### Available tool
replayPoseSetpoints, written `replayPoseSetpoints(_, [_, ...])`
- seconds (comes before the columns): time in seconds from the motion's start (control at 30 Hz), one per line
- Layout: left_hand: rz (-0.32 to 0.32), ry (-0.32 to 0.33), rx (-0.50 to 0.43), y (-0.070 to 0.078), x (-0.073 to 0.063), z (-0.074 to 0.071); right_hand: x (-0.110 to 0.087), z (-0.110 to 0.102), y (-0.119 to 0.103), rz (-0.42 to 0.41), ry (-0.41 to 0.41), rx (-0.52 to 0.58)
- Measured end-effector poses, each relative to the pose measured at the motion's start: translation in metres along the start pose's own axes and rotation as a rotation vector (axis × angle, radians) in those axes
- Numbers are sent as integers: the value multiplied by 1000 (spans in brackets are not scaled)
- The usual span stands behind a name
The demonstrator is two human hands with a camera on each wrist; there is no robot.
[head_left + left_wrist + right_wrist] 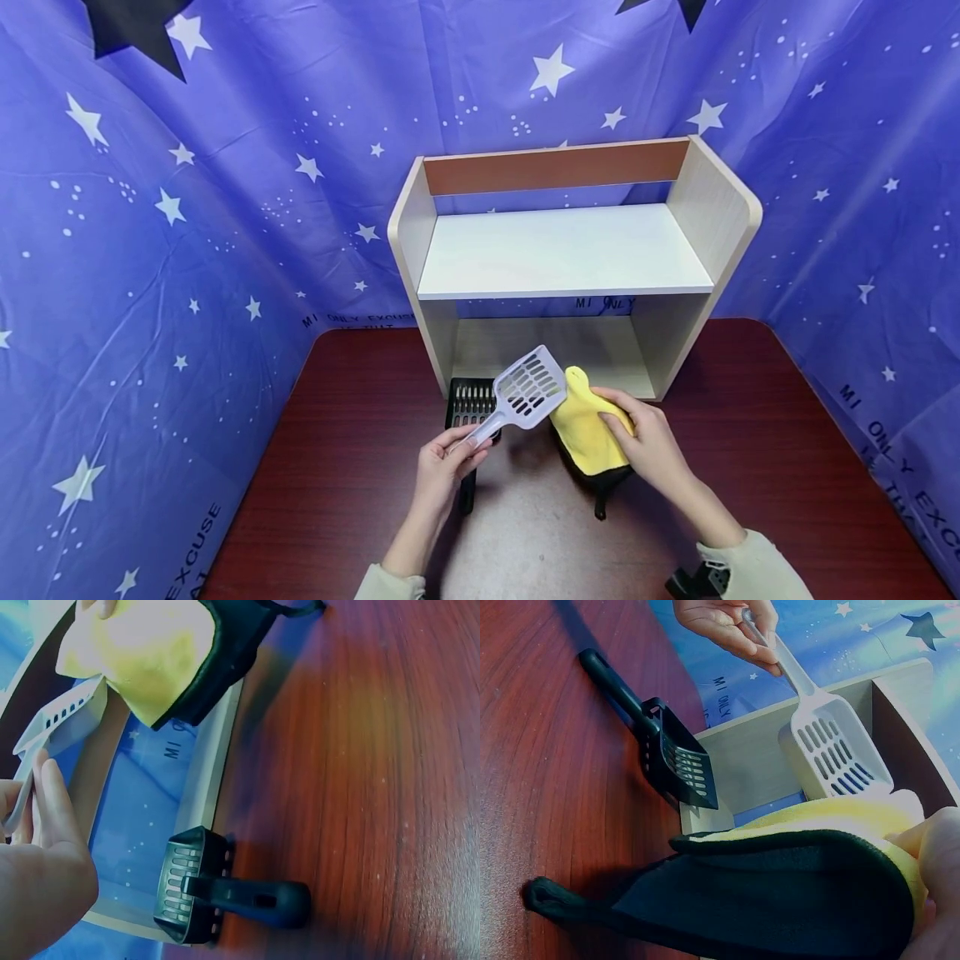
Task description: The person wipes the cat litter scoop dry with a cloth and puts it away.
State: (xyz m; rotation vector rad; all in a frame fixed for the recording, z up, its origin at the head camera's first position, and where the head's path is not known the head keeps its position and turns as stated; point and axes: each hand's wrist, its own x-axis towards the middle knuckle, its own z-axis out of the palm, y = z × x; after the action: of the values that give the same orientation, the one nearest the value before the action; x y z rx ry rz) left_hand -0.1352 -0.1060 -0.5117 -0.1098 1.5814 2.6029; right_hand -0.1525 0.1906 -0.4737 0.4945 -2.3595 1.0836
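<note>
The left hand (442, 468) pinches the handle of a white scoop (512, 412), holding it above the table (337, 475), in front of the shelf (562, 250). The right hand (651, 437) pinches the edge of a yellow cloth (596, 433) with a dark backing and loop; the scoop's slotted head reaches the cloth's edge, and whether they touch I cannot tell.

A black scoop (654, 735) lies on the table near the shelf's front left corner, its handle toward the person. In the head view the left hand and white scoop partly cover it, and the white scoop and cloth block part of the shelf's lower opening. The shelf has a white upper board and a brown back rail. Pale sleeves (761, 571) cover the forearms, with a black device (701, 581) at the right wrist.

A blue curtain (247, 208) with white and black stars hangs behind and at both sides. Its print reads "MI ONLY EXCUSE" with "IS THAT" below; "MI ONLY" shows through the shelf.
</note>
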Motion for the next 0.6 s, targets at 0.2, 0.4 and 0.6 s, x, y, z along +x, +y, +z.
replayPoseSetpoints(0.2, [16,58,-68,2,1,-1,1,-4,-3,66,71,61])
replayPoseSetpoints(0.4, [26,-28,-10,-4,1,3,2,-3,-10,122,51,173])
replayPoseSetpoints(0.6, [48,-128,208,-9,-4,9,3,-2,-14,165,67,249])
